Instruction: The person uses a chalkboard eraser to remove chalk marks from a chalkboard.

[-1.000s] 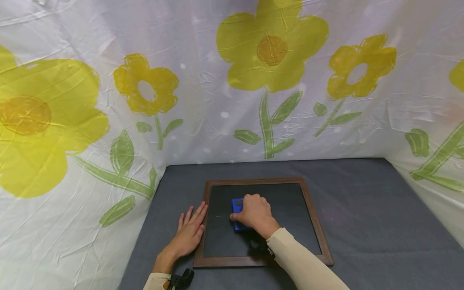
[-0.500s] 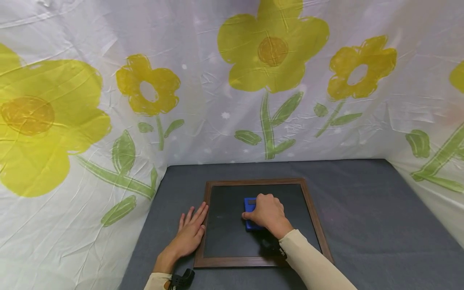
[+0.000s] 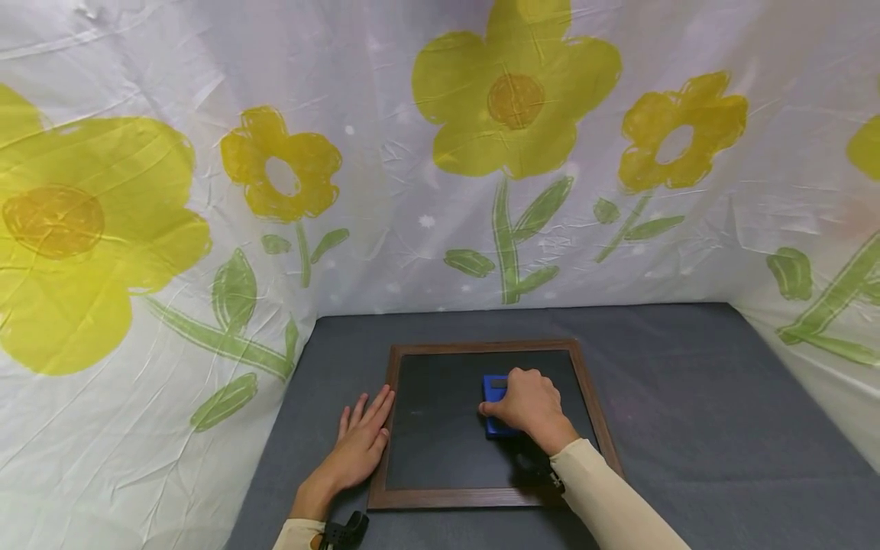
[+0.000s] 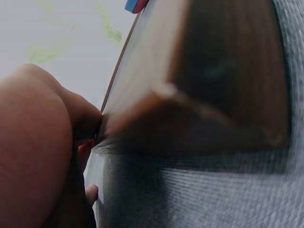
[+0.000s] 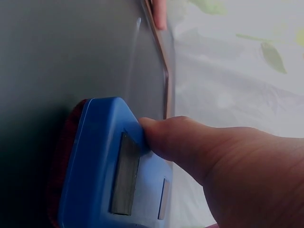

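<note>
Right hand (image 3: 529, 401) gripping eraser (image 3: 493, 393)

Bare grey mat (image 3: 687, 397) right of the chalkboard (image 3: 440, 451); flowered sheet (image 3: 206, 252) walls left, back

The left hand (image 3: 360, 444) lay flat, palm down, fingers straight and close together, their tips pointing up and to the right; the thumb stuck out to the side. Its forearm ran back toward the lower left, a cream cuff and a dark strap at the wrist. The right hand (image 3: 528, 402) was curled in a grip, knuckles up, well to the right of the left hand (the thumb (image 5: 171, 137) pressed along the side of what it held). Its cream-sleeved forearm slanted down to the lower right.
</note>
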The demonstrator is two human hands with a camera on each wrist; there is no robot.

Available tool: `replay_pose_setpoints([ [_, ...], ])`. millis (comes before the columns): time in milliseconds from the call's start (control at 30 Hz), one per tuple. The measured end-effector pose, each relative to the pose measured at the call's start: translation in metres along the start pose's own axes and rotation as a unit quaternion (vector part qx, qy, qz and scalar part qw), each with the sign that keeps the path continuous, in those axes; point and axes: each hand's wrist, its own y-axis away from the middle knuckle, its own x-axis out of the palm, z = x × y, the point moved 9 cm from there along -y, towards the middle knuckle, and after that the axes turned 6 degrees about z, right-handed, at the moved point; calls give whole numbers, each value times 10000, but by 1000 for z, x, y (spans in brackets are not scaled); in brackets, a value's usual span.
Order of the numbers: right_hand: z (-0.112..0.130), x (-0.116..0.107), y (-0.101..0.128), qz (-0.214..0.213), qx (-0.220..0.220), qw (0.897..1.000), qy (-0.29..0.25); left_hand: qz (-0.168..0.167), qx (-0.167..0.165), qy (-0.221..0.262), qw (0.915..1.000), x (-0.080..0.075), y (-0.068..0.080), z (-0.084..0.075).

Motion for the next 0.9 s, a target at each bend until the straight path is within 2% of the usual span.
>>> replay_pose_setpoints([
  [467, -48, -22, 6, -124, 359, 9992, 132, -21, 103, 44, 9999, -1, 0, -2],
  [900, -80, -33, 12, 8, 691, 9976, 90, 15, 90, 133, 9999, 2, -1, 1],
])
